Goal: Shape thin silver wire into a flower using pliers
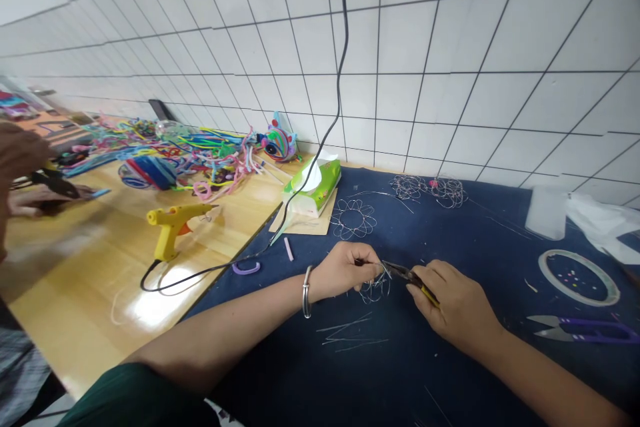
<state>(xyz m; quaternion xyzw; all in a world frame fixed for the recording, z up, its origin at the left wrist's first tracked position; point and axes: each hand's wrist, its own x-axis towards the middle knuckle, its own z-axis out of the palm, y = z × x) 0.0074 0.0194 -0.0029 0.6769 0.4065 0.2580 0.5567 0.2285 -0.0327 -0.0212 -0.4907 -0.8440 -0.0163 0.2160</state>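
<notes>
Pinched in the fingers of my left hand is a small wire frame of looped thin wire, hanging just above the dark blue cloth. My right hand is closed around pliers with yellow handles. The jaws of the pliers reach the wire right at my left fingertips; whether they grip it is too small to tell. Several loose straight wires lie on the cloth below my hands. Beyond my left hand rests a flower-shaped wire ring.
A yellow glue gun stands on the wooden table, its black cord running right. Behind are a green tissue pack and wire bundles. Purple snips and a round ring dish lie right. A co-worker's hands are far left.
</notes>
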